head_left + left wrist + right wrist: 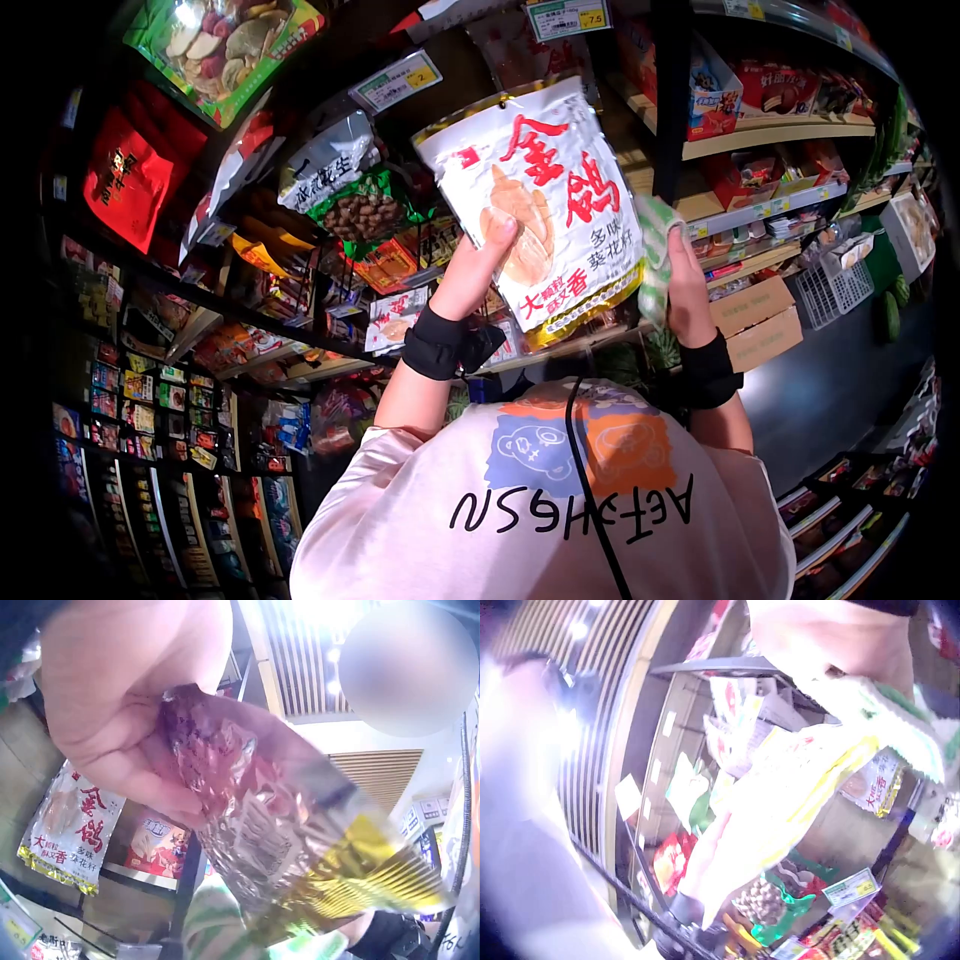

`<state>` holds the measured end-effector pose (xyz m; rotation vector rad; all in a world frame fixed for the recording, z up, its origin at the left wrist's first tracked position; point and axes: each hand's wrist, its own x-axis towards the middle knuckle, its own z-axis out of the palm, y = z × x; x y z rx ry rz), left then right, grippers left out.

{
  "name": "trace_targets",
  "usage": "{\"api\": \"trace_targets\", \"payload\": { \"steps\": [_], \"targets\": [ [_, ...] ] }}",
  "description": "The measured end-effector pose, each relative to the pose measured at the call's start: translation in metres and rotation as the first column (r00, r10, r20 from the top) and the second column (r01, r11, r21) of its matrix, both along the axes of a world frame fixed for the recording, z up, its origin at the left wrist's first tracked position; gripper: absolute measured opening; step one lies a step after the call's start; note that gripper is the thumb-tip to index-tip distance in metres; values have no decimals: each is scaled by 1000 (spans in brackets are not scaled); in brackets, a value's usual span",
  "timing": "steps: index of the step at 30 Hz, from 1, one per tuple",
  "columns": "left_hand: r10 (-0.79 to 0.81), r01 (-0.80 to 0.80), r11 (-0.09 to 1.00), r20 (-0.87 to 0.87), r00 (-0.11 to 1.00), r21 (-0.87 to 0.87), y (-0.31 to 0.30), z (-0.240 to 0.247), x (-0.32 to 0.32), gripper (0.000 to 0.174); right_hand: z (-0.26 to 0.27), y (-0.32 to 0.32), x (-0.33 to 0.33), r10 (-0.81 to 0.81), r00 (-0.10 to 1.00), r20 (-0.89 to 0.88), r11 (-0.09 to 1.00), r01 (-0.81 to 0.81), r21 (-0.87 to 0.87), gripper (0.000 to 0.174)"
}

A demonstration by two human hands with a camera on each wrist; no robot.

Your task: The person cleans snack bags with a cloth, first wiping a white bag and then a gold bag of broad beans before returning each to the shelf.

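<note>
My left hand (480, 265) grips a white bag of sunflower seeds (575, 215) by its side edge, thumb across the printed front. The bag is tilted, with red lettering and yellow end strips. Its silvery back (259, 825) faces the left wrist camera, where the left hand (127, 712) pinches the crumpled edge. On the bag's other side, my right hand (688, 290) holds a green-and-white striped cloth (655, 250) against the bag's edge. In the right wrist view the cloth (900, 720) hangs below the right hand (836, 649), overlapping the bag's yellow strip.
A similar bag (71, 825) hangs on the rack behind. Nut packets (365, 210), a red packet (140, 165) and price tags (395, 82) lie close around the left hand. Shelves with boxed snacks (780, 85) stand at right, above a cardboard box (760, 320).
</note>
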<state>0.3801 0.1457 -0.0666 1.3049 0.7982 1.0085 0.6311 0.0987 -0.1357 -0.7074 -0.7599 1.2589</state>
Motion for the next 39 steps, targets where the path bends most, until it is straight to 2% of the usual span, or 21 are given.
{"api": "trace_targets", "payload": {
  "steps": [2,3,4,6,7,8,9,10,12,14,15,16,18,20,21,22,24,27,32,37,39],
  "targets": [
    [-96,95,995,-22,995,-33,9,13,4,51,-7,-1,13,262,962,-72,947,-271,-175,47],
    [-159,154,985,-64,985,-80,14,19,7,49,-11,-1,15,329,944,-30,919,-328,-219,44],
    [-215,203,974,-123,969,-101,20,25,12,48,-14,-3,14,367,929,-43,910,-368,-193,42],
    [-158,156,987,-352,923,-35,24,46,25,48,-14,-9,7,334,925,-181,926,-357,-119,43],
    [48,126,932,-460,887,341,30,54,31,49,-16,-9,8,303,923,-239,938,-333,-96,44],
    [277,134,734,-475,835,666,37,61,37,51,-16,-8,13,263,942,-210,954,-286,-89,43],
    [359,44,636,-346,867,770,40,76,44,59,-16,-7,18,223,958,-181,967,-241,-83,43],
    [331,24,629,-296,896,777,42,95,52,59,-17,-5,24,182,971,-153,978,-196,-77,43],
    [256,28,711,-295,920,702,68,112,62,50,-13,1,34,201,976,-90,979,-202,-12,43],
    [162,29,853,-317,934,522,82,125,72,41,-7,8,41,214,976,-30,977,-214,-5,43],
    [131,10,878,-259,957,479,89,127,76,34,-1,10,41,202,979,-12,979,-202,13,42],
    [162,-14,875,-267,950,484,84,132,80,33,2,15,41,188,982,27,982,-189,30,42],
    [161,82,727,-286,945,681,97,131,77,32,6,25,43,156,983,98,985,-163,63,42],
    [145,122,669,-289,946,733,106,133,75,31,12,32,43,121,978,171,988,-135,76,42],
    [196,113,687,-333,922,718,109,137,71,31,16,36,42,112,979,171,987,-130,96,42],
    [177,76,719,-288,941,691,107,138,71,32,20,39,40,105,980,172,985,-126,116,42],
    [43,70,744,-152,987,664,102,139,73,31,25,47,40,117,977,176,979,-144,146,42],
    [-97,128,855,-86,991,503,104,134,70,33,31,54,38,133,977,168,972,-161,169,41],
    [-78,132,837,-124,989,530,102,133,70,36,38,67,35,163,979,121,963,-184,197,40],
    [-22,127,789,-179,984,601,103,128,67,38,39,73,35,83,993,86,983,-96,158,39],
    [-6,114,782,-176,984,613,100,127,69,38,38,76,37,107,991,78,979,-119,167,38]
  ]
}}
